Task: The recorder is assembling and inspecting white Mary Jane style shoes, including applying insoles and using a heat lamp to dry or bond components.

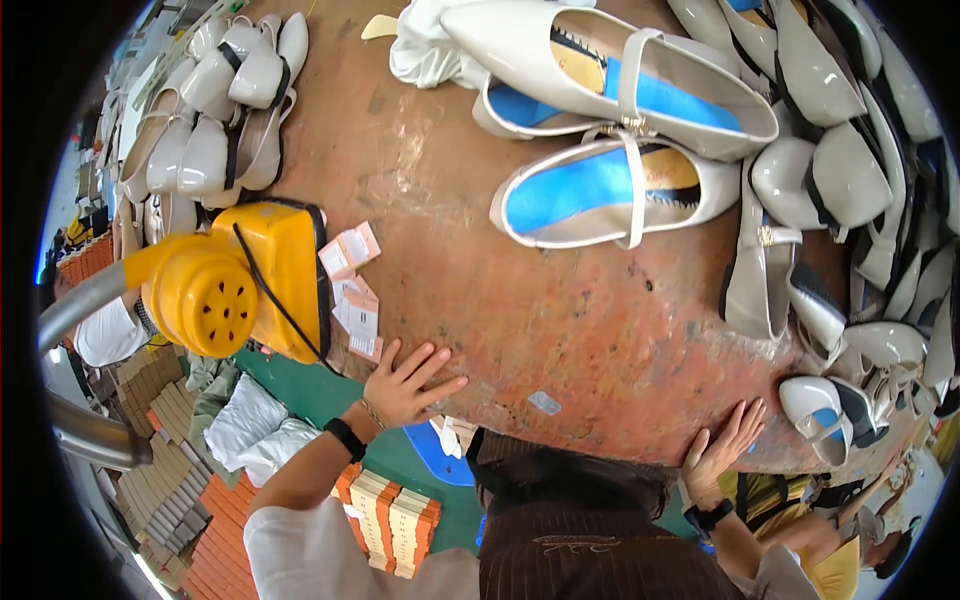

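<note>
My left hand (408,385) lies with fingers spread at the table's near edge, just right of some small pink-and-white labels (358,312). At the near right edge my right hand (722,450) rests on the tabletop, fingers stretched out, holding nothing. Farther off, at the middle right, lie beige patent strap shoes with blue insoles: one shoe (610,190) nearer me, another shoe (500,30) behind it, partly over a third. A yellow machine (262,280) with a round perforated part stands left of my left hand, a black cord across it.
Beige shoes are heaped along the right side (840,180), and more stand at the far left (215,110). White cloth or paper (430,45) lies at the back. Stacked boxes (395,515) stand below the table. Another person (835,560) is at the lower right.
</note>
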`<state>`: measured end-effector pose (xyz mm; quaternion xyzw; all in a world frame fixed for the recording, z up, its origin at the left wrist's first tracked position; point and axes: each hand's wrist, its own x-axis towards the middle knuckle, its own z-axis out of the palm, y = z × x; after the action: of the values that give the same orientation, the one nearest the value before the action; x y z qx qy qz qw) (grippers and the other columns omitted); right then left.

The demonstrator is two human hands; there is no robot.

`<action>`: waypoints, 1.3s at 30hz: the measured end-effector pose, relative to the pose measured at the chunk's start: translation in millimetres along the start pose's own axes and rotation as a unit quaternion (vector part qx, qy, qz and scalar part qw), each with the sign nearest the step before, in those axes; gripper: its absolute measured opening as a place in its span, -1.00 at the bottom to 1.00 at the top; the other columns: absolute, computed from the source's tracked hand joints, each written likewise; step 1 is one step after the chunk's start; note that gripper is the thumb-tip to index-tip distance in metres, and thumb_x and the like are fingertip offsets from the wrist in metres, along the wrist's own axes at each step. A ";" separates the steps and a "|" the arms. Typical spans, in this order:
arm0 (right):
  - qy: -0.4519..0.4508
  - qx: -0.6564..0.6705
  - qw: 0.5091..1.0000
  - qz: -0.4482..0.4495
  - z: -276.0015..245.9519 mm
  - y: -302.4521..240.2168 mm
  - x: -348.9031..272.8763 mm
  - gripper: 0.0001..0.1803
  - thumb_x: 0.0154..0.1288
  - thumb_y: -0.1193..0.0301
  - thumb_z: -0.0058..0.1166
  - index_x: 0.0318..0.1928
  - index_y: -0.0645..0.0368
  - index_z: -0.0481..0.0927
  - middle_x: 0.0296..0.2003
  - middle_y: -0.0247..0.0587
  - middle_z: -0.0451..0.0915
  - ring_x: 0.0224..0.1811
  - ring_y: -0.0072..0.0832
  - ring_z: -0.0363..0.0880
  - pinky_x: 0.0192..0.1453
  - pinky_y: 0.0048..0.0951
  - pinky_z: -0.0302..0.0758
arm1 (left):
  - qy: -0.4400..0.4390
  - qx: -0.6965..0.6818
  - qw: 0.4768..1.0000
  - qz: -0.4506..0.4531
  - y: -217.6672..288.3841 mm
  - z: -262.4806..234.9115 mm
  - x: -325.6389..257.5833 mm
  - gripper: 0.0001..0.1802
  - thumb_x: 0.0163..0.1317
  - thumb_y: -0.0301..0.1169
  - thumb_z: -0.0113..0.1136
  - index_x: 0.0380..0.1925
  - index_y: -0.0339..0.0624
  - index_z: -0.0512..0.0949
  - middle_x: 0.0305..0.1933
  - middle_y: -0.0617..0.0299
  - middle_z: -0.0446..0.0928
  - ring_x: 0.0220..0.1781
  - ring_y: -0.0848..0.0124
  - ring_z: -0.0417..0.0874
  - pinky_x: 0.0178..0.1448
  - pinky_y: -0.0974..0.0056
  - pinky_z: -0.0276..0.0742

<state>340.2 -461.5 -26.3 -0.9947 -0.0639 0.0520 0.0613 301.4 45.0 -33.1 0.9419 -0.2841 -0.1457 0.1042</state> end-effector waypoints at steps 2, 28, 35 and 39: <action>-0.003 0.000 1.000 -0.006 1.0 1.9 -0.5 -0.27 0.43 0.10 -0.27 0.44 0.32 0.06 0.45 0.30 -0.01 0.52 0.21 -0.11 0.53 0.22 -0.27 | -0.023 0.012 1.000 -0.010 1.4 1.1 -1.6 -0.15 -0.09 -0.02 0.36 0.33 0.55 0.34 0.51 0.21 0.17 0.54 0.21 0.11 0.43 -0.34 0.00; 0.113 -0.005 0.992 -0.052 15.3 3.6 -16.3 -0.45 0.50 0.19 -0.19 0.36 0.22 0.32 0.41 0.12 0.21 0.47 0.02 0.14 0.50 0.09 -0.01 | 0.047 -0.004 0.999 -0.025 11.7 -8.4 1.6 -0.02 -0.18 0.00 0.39 0.39 0.35 0.29 0.57 0.17 0.05 0.57 0.16 0.07 0.55 -0.17 -0.09; 0.175 0.043 0.979 -0.099 19.5 0.0 -14.9 -0.45 0.49 0.20 -0.15 0.36 0.22 0.31 0.41 0.12 0.20 0.47 0.02 0.11 0.53 -0.01 -0.02 | 0.157 -0.004 0.988 0.010 18.9 -0.5 -9.4 0.02 -0.09 -0.01 0.44 0.44 0.34 0.18 0.58 0.20 0.01 0.58 0.18 0.04 0.57 -0.14 -0.05; 0.115 0.077 0.979 -0.153 18.4 -32.4 -9.8 -0.44 0.48 0.22 -0.12 0.37 0.20 0.29 0.42 0.12 0.17 0.49 0.04 0.05 0.54 0.00 -0.06 | 0.194 0.011 0.981 0.021 19.2 6.2 -12.1 0.03 -0.09 0.06 0.42 0.44 0.33 0.18 0.57 0.20 0.03 0.57 0.18 0.05 0.57 -0.11 -0.04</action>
<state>324.6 -428.8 -39.3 -0.9648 -0.2036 -0.0676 0.1523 280.0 35.5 -31.0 0.9471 -0.2802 0.0455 0.1497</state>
